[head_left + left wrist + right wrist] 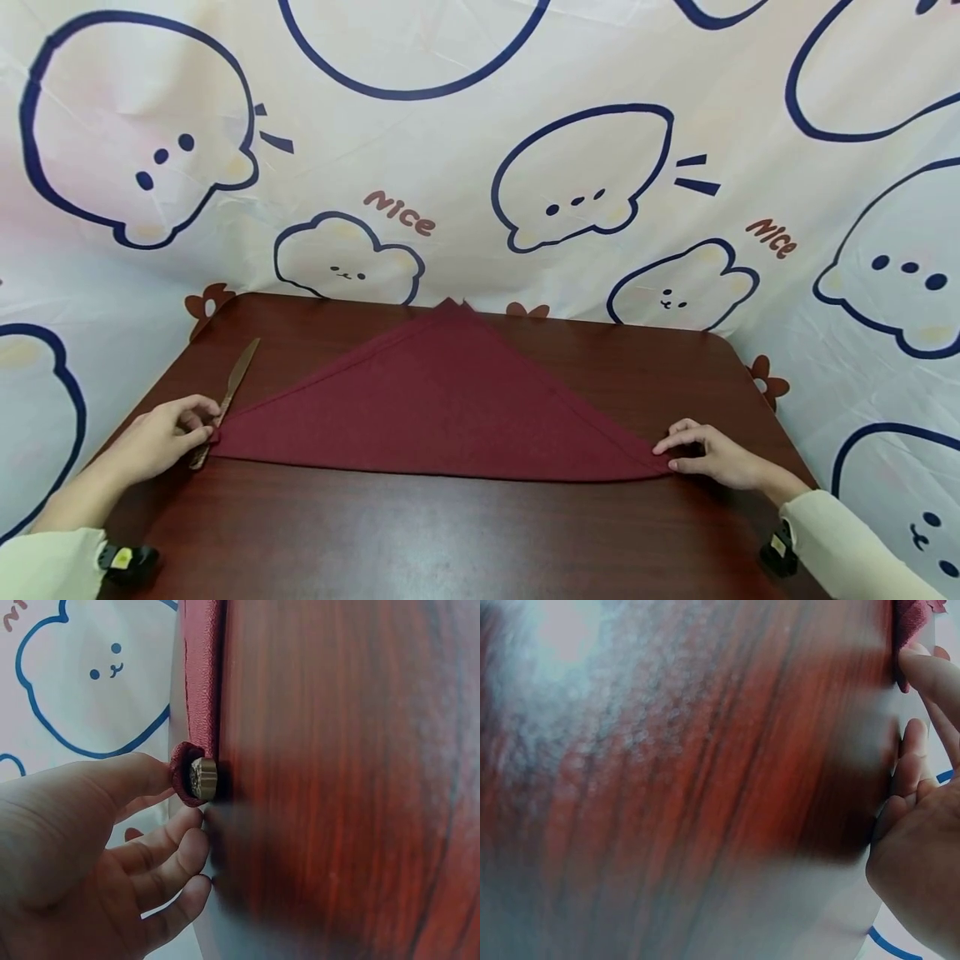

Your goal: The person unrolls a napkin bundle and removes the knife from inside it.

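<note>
A dark red cloth napkin [450, 408] lies on the table as a wide triangle, its long straight edge toward me and its peak at the back. Under its left corner runs a gold-coloured table knife [242, 367], blade pointing away. That corner is folded over the knife handle [204, 778], whose end shows inside the fold in the left wrist view. My left hand [167, 435] pinches the folded corner against the handle between thumb and fingers. At the opposite corner, my right hand [712, 454] pinches the cloth's tip with thumb and fingertips.
The brown wooden table [450, 533] has rounded back corners. Behind it and along both sides hangs a pale curtain [465, 167] printed with blue cartoon outlines. Black wrist cameras [129, 563] are strapped at both sleeves.
</note>
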Tool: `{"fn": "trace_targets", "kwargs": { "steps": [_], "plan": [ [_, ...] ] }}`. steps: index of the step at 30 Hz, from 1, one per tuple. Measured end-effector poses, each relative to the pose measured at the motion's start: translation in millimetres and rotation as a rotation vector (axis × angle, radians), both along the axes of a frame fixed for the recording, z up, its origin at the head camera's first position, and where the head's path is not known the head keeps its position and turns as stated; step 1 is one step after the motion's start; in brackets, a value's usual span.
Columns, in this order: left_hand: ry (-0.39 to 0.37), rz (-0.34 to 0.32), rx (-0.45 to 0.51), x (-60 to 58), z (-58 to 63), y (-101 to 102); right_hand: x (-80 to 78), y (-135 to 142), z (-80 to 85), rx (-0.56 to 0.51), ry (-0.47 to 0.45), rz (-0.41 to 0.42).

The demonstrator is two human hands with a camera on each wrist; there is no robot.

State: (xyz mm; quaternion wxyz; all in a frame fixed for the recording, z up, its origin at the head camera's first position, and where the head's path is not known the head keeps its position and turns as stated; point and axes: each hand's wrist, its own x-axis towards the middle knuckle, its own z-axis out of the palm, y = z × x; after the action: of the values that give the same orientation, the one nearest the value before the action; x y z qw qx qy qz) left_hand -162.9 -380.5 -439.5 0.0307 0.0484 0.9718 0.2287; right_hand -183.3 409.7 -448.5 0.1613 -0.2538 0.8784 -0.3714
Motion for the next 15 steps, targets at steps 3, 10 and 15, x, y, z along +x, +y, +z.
{"fn": "trace_targets", "kwargs": {
  "steps": [3,10,15],
  "plan": [
    [-0.013,-0.001,0.001,-0.5,0.9,0,0.0,0,-0.3,-0.003,-0.002,-0.001],
    [0.039,-0.009,-0.018,-1.6,4.0,5,0.1,0,0.4,-0.003,-0.012,-0.005],
    [0.134,-0.024,-0.053,1.5,8.0,16,0.9,-1,1.1,-0.005,-0.015,-0.003]
  ]
}}
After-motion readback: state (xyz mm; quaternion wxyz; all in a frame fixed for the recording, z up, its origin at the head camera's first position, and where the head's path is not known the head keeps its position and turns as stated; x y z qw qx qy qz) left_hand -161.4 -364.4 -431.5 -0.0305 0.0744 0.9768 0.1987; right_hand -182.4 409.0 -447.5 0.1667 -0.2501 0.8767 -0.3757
